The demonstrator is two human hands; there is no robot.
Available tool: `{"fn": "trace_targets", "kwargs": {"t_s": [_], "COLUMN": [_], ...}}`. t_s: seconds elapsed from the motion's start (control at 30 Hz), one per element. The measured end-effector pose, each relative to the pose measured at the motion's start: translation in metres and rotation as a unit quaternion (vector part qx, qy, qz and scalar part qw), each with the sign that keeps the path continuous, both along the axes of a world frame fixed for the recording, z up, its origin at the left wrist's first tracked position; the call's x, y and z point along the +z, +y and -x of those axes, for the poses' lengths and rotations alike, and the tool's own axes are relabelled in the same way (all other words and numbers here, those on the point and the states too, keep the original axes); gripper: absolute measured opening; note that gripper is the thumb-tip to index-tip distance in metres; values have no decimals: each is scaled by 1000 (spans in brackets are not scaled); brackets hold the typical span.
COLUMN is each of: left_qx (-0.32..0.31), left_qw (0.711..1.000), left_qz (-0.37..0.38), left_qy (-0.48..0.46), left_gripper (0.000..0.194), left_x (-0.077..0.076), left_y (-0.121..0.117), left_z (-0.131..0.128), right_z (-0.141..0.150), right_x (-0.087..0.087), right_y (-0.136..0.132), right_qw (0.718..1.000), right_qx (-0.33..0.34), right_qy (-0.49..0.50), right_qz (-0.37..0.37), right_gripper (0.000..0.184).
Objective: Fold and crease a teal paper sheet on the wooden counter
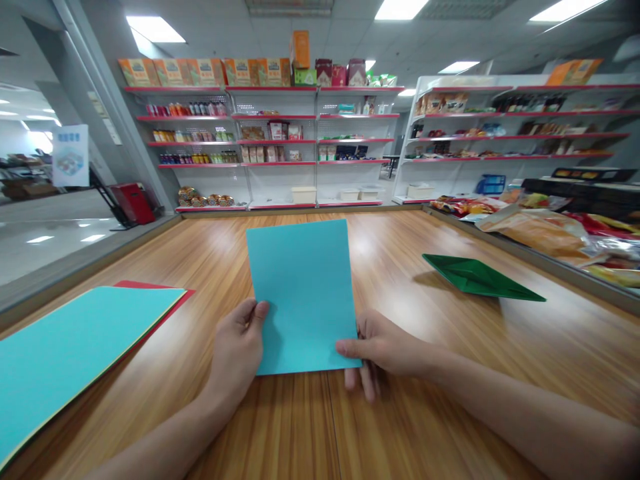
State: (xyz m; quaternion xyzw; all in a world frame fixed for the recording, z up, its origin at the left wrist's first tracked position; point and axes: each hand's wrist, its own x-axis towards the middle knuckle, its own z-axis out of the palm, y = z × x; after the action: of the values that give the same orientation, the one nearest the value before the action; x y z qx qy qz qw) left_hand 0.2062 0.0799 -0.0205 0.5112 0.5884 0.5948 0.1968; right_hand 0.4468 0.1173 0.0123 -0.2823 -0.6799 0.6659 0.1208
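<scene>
A teal sheet of paper [303, 293] lies lengthwise away from me on the wooden table [400, 413]. My left hand [240, 347] pinches its near left edge, thumb on top. My right hand [383, 350] grips the near right corner, thumb over the sheet and fingers curled beneath. Both hands are closed on the paper.
A stack of coloured sheets [75, 353], teal on top with yellow and red below, lies at the left. A folded green paper boat [477, 277] sits at the right. Snack packets [545, 230] fill a bin along the right edge. Store shelves [280, 140] stand behind.
</scene>
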Motion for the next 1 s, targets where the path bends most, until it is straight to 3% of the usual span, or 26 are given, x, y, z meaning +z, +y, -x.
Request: {"fn": "trace_targets", "kwargs": {"t_s": [0.07, 0.23, 0.33, 0.5, 0.73, 1.0], "left_qx": [-13, -44, -46, -80, -114, -161], "left_qw": [1000, 998, 998, 995, 989, 976], "left_qz": [8, 16, 20, 54, 99, 148], "left_qy": [-15, -44, -34, -10, -4, 5], "left_gripper": [36, 35, 36, 36, 38, 37], "left_x": [0, 2, 5, 7, 11, 14], "left_y": [0, 2, 2, 0, 0, -3], "left_z": [0, -1, -2, -2, -4, -7], "right_z": [0, 0, -1, -2, -9, -14], "right_x": [-3, -17, -21, -22, -17, -14], "right_y": [0, 5, 7, 13, 19, 30], "right_qw": [1000, 986, 982, 965, 941, 916], "right_qx": [6, -122, -138, -183, -266, -315], "right_qy": [7, 76, 79, 148, 144, 176], "right_qz": [-13, -89, -101, -112, -153, -174], "right_gripper": [51, 53, 50, 41, 40, 34]}}
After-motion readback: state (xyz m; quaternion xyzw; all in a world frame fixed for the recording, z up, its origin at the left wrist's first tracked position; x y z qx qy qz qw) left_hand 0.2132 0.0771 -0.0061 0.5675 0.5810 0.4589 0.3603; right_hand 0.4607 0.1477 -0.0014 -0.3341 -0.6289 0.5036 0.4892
